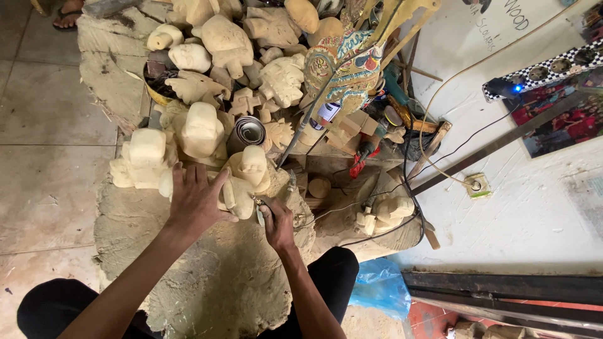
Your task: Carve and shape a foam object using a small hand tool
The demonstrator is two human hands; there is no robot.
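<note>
Left hand (pixel 196 199) rests open against a pale wooden carving (pixel 246 179); right hand (pixel 276 221), just below it, grips a small tool (pixel 259 210).

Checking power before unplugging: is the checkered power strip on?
On: a blue light glows at the near end of the power strip.

You are in a woodcarving workshop: unfinished pale carved figures (pixel 201 129) crowd a dusty stump block (pixel 220 282) amid scattered tools (pixel 364 154).
</note>
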